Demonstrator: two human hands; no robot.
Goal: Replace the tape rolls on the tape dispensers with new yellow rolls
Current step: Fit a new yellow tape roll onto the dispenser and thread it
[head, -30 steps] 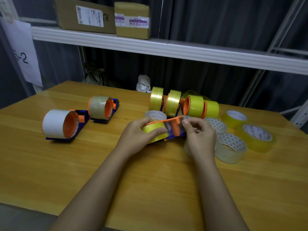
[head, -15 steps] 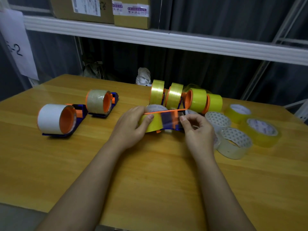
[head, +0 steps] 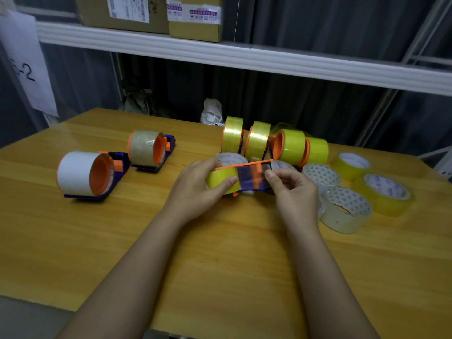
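My left hand (head: 195,189) grips a blue and orange tape dispenser (head: 254,179) by the yellow roll (head: 219,179) mounted on it, held just above the table. My right hand (head: 292,188) pinches the stretch of tape pulled across the dispenser's front end. On the left stand two dispensers, one with a white roll (head: 75,173), one with a brown roll (head: 143,150). Behind my hands stand several dispensers loaded with yellow rolls (head: 292,145).
Loose rolls lie on the right of the wooden table (head: 220,265): two clear ones (head: 344,209), two yellow ones (head: 386,194), and a clear one (head: 230,157) behind my left hand. A white shelf (head: 244,57) with cardboard boxes (head: 195,15) runs overhead at the back.
The dispenser has tipped so its orange edge faces up, and my right hand has drawn the tape strip out across its front. The camera has moved slightly closer.
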